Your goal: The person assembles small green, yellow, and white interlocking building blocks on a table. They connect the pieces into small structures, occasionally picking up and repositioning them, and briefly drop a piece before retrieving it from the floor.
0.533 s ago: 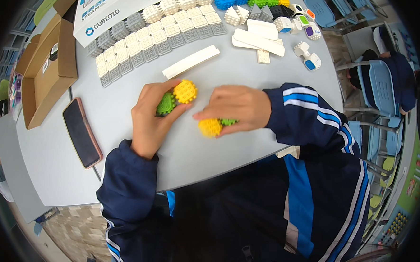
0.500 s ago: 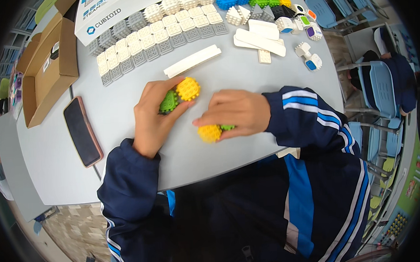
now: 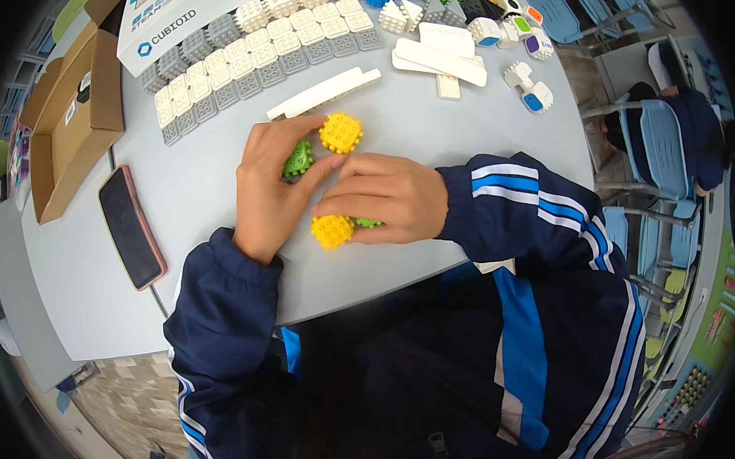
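Floor (image 3: 131, 400), brown patchwork, at eight o'clock. Table (image 3: 479, 132), smooth pale grey, fills middle, dark seam (image 3: 158, 300) between eight and nine. Blue chairs (image 3: 667, 147) near three. White box (image 3: 166, 32) at eleven, open brown carton (image 3: 105, 98) at ten. Left hand (image 3: 267, 185), ten from centre, thumb and fingers gripping green block (image 3: 299, 158), yellow block (image 3: 342, 133) at its two o'clock. Right hand (image 3: 399, 196), just past one, pinching lower green block (image 3: 369, 223), lower yellow block (image 3: 333, 230) at its nine o'clock.

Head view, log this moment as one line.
left hand: holds upper green block, upper yellow block beside | right hand: holds lower yellow block, lower green block | phone: on table
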A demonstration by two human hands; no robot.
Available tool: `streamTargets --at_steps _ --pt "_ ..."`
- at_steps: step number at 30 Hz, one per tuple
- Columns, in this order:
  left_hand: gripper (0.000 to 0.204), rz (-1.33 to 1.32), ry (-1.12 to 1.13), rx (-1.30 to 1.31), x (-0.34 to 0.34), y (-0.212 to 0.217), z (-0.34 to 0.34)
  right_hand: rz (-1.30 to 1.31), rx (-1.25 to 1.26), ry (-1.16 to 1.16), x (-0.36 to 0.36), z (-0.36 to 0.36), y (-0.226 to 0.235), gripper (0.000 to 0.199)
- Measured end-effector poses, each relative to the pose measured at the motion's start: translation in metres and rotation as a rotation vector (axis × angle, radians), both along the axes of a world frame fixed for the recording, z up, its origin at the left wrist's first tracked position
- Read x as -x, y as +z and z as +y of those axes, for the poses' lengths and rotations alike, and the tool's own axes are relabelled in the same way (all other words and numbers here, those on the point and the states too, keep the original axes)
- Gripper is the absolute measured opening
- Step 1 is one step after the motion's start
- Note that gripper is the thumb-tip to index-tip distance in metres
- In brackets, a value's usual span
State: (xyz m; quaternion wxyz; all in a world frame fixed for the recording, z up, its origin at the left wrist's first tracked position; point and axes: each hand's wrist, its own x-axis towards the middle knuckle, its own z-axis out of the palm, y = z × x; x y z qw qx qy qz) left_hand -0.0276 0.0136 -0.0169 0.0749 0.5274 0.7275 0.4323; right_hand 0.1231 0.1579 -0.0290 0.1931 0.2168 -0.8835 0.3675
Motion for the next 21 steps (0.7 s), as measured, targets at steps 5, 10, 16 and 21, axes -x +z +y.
streamTargets --at_steps 5,10,16,21 --pt "0.047 0.015 0.012 -0.056 -0.001 0.001 0.001 -0.002 0.0 -0.057 0.002 0.006 0.005 0.051" --pt "0.047 0.008 -0.008 -0.05 0.001 0.001 -0.003 -0.037 0.004 -0.041 0.0 0.006 0.006 0.053" --pt "0.05 0.062 0.016 -0.016 0.012 0.009 -0.027 0.146 -0.037 -0.126 -0.005 0.031 0.029 0.049" --pt "0.048 0.016 -0.017 0.018 0.013 0.004 -0.033 0.086 -0.009 -0.375 0.007 0.052 0.016 0.04"
